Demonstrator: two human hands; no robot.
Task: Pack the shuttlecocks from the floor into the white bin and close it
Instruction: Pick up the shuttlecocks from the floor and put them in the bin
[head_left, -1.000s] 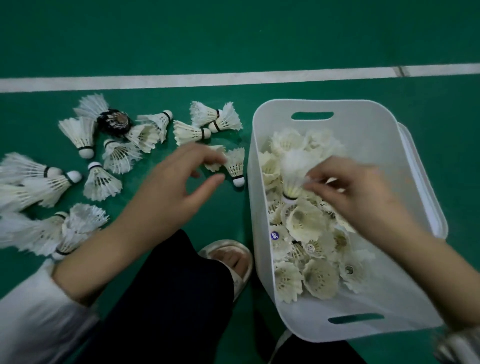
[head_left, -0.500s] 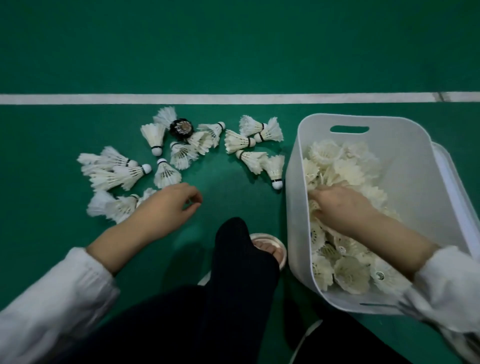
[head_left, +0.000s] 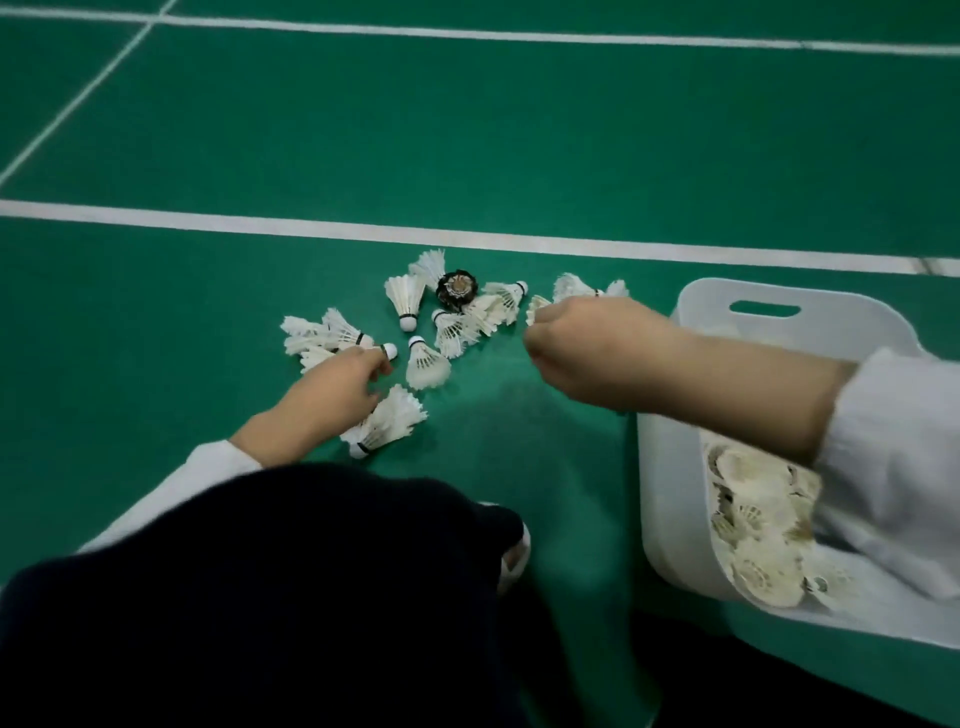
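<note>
Several white feather shuttlecocks (head_left: 426, 366) lie in a loose pile on the green floor, with one dark shuttlecock (head_left: 456, 288) among them. My left hand (head_left: 337, 387) rests on the pile's left side, fingers curled around a shuttlecock whose cork (head_left: 388, 351) sticks out at the fingertips. My right hand (head_left: 576, 345) reaches from over the white bin (head_left: 675, 467) to the pile's right side, closed in a fist with feathers (head_left: 537, 307) showing at its fingers. The bin stands open at the right, holding several shuttlecocks (head_left: 753, 525); my right sleeve hides part of them.
White court lines (head_left: 260, 223) cross the green floor beyond the pile. My dark-trousered knee (head_left: 291, 571) fills the lower left, and a sandalled foot (head_left: 514, 553) sits between it and the bin.
My right hand has left the bin and moved left onto the pile. My left hand has shifted onto the pile's left shuttlecocks. The view has pulled back and turned left.
</note>
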